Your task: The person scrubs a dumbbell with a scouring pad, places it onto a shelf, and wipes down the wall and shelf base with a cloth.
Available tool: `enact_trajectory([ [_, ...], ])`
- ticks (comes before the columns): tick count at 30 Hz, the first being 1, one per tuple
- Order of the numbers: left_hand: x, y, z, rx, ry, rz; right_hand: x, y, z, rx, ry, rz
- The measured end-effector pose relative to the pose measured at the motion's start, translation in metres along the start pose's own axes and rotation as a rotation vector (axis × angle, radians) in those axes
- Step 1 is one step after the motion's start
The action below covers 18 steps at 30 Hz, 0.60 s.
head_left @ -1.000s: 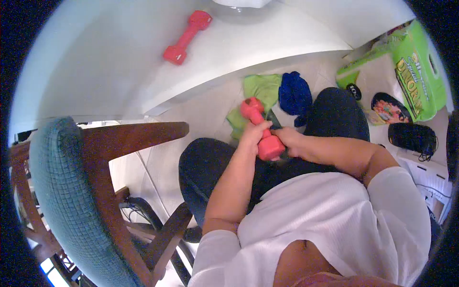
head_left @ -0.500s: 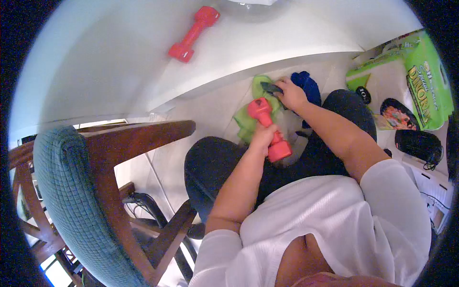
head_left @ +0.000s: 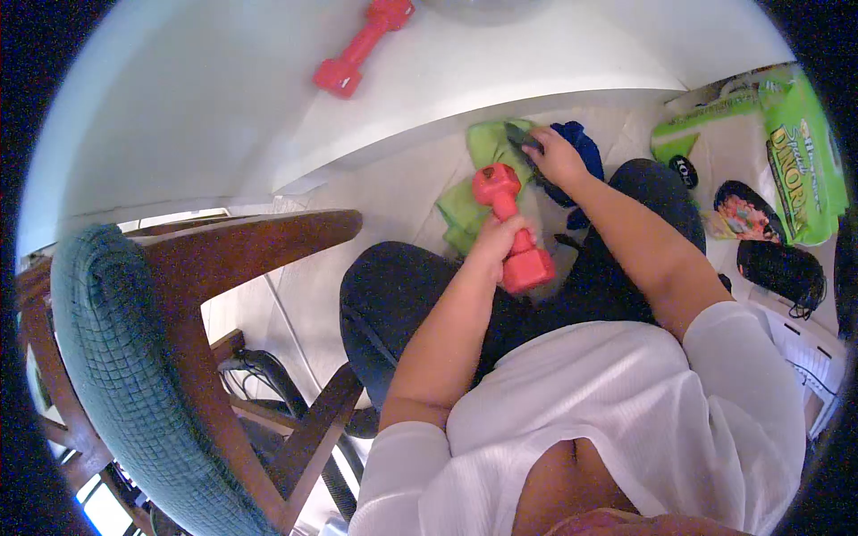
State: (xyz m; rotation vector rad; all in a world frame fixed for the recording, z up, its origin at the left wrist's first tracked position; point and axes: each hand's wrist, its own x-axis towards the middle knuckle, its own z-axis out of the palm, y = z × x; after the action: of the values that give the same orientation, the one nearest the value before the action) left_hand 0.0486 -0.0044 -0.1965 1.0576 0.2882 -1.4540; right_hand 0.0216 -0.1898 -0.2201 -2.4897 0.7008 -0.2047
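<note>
My left hand (head_left: 502,239) is wrapped round the handle of a red dumbbell (head_left: 527,269), held over my lap. Farther forward, my right hand (head_left: 556,154) grips a small dark object (head_left: 522,139), too unclear to name, above a green cloth (head_left: 487,141). A dark blue cloth (head_left: 581,143) lies on the floor just behind and beside my right hand. Another red dumbbell (head_left: 365,46) rests on the white surface (head_left: 429,71) at the top.
A wooden chair (head_left: 259,255) with a teal cushion (head_left: 134,357) stands at the left. On the right are a green and white package (head_left: 804,161), a black object (head_left: 782,272) and a white box (head_left: 800,344).
From beside the held dumbbell, my right hand has moved forward to the green cloth with the dark object. My left hand keeps the dumbbell, and the view has shifted slightly.
</note>
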Motion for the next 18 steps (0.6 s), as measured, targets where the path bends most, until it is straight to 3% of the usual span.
enact_trajectory([
  [4, 0.006, -0.010, -0.004, 0.053, 0.024, 0.002, 0.009, -0.018, -0.020, 0.063, 0.110, 0.121],
  [5, 0.007, -0.012, -0.005, 0.071, 0.043, -0.011, 0.006, -0.030, -0.029, 0.289, -0.030, 0.236],
  [10, 0.008, -0.015, -0.005, 0.063, 0.037, -0.005, -0.016, -0.057, -0.007, 0.385, -0.496, 0.132],
  [11, 0.010, -0.017, -0.006, 0.032, 0.058, -0.018, -0.016, -0.068, -0.014, 0.291, -0.491, 0.220],
  [18, 0.008, -0.010, -0.005, 0.048, 0.065, 0.000, -0.006, -0.077, 0.003, 0.145, -0.314, 0.141],
])
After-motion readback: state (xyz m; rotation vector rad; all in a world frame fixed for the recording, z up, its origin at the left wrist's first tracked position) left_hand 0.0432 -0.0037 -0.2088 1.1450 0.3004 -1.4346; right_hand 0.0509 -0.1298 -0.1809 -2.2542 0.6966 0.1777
